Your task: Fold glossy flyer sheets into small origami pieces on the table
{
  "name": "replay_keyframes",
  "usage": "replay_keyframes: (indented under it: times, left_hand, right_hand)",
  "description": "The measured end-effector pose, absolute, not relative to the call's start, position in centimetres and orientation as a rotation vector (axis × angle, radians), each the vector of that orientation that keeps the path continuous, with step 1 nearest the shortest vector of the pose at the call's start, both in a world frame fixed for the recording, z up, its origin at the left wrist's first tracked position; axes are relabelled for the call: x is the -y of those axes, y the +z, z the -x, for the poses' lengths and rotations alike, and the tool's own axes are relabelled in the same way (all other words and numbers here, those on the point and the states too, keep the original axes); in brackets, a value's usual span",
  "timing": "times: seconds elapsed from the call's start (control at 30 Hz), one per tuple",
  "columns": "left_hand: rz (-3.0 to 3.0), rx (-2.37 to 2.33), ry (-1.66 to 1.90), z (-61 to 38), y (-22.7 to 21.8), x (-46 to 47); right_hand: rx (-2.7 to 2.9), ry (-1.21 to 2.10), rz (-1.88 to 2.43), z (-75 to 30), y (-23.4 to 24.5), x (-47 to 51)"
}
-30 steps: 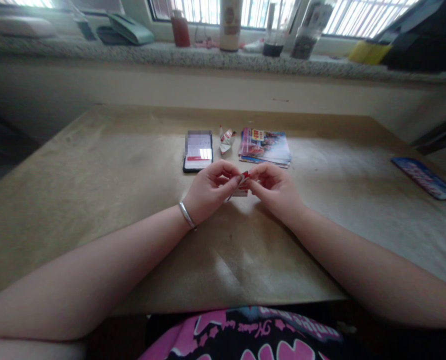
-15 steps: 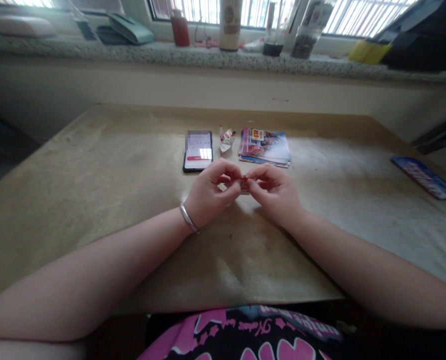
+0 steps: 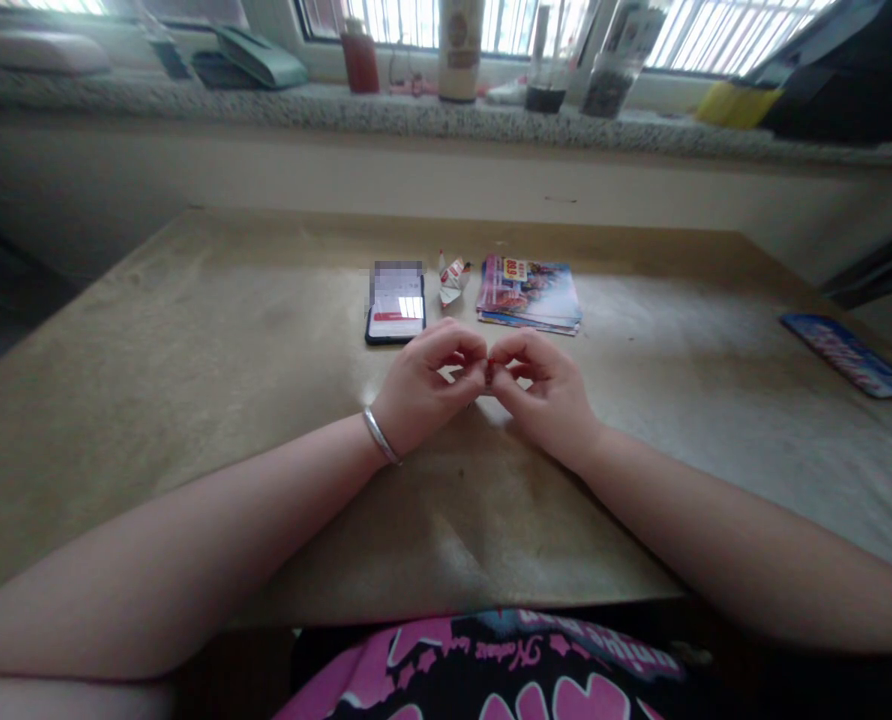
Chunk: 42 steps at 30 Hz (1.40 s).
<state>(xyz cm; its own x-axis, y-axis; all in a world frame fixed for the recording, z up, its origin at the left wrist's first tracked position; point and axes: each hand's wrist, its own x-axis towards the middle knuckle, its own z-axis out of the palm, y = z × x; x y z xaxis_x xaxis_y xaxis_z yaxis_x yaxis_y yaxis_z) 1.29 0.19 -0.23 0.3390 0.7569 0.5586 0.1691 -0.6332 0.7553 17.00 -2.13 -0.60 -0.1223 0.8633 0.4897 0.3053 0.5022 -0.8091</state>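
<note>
My left hand and my right hand meet over the middle of the table, fingertips almost touching. Between them, thumbs and index fingers pinch a small folded piece of paper. Only a sliver of it shows, with some red on it; the fingers cover the rest. A silver bangle circles the left wrist. Just beyond the hands stands a white and red folded paper figure with pointed tips. Left of that figure lies a phone with its screen lit, and to its right a stack of glossy printed sheets.
A blue printed strip lies near the table's right edge. Behind the table, a speckled stone windowsill carries several bottles, a red bottle among them, plus a yellow object and a dark bag.
My fingertips have drawn closer together over the folded paper, so less of its red part shows. My right hand has shifted slightly left. Everything else on the table stays put.
</note>
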Motion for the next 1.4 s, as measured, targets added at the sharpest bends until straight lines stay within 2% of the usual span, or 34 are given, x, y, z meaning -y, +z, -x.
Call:
replay_keyframes:
  times: [0.33, 0.6, 0.83, 1.07, 1.4]
  left_hand:
    - [-1.895, -0.785, 1.197, -1.5, -0.2, -0.3]
    - [-1.686, -0.818, 1.079, -1.4, -1.7, -1.6]
    - [-1.623, -0.854, 0.994, -1.3, -2.0, -2.3]
    - [-1.56, -0.798, 0.979, -1.3, -2.0, -2.4]
    - [-1.598, -0.83, 0.931, -1.0, -1.9, -2.2]
  right_hand:
    - [1.647, 0.676, 1.036, -16.9, -0.6, 1.9]
    - [1.549, 0.953, 1.069, -17.5, -2.0, 0.2]
    - [1.56, 1.029, 1.091, -17.8, -2.6, -0.8]
    - [1.623, 0.875, 1.206, -17.7, -2.3, -0.6]
    - [1.639, 0.92, 1.246, -17.9, -2.3, -0.7]
